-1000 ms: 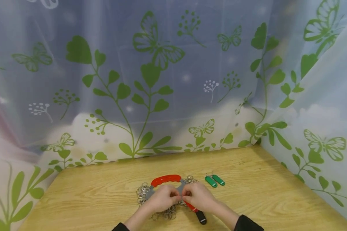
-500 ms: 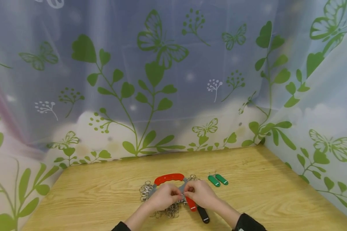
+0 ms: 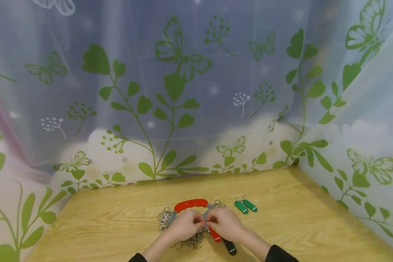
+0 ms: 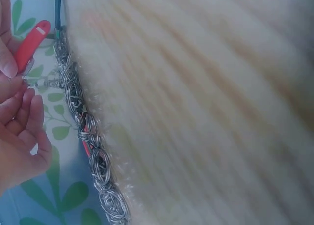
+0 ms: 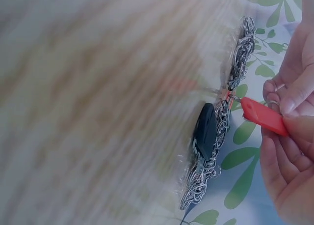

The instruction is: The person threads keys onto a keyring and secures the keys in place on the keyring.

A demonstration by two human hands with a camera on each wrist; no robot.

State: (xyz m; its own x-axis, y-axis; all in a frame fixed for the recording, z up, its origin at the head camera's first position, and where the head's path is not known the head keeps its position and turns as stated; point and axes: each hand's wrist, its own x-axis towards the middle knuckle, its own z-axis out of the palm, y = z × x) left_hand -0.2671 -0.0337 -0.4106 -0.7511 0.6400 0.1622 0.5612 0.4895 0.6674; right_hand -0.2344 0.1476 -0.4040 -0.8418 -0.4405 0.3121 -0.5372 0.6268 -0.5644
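Note:
My left hand and right hand meet fingertip to fingertip over a pile of metal key rings. The right hand pinches one end of a red key tag, shown best in the right wrist view. A small metal ring shows at the left fingertips, which are bent around it; the exact grip is partly hidden. Behind the hands lies a grey holder with a red handle, its lower part covered by hands and rings. A black key tag lies just below the right hand.
Two green key tags with rings lie on the wood-grain table, right of the holder. A curtain printed with butterflies and leaves hangs behind the table. More rings cluster at the holder's left end.
The red tag has swung slightly left, away from the black tag, and both now show side by side. Both hands keep their place and pinch; the head view shifts a little.

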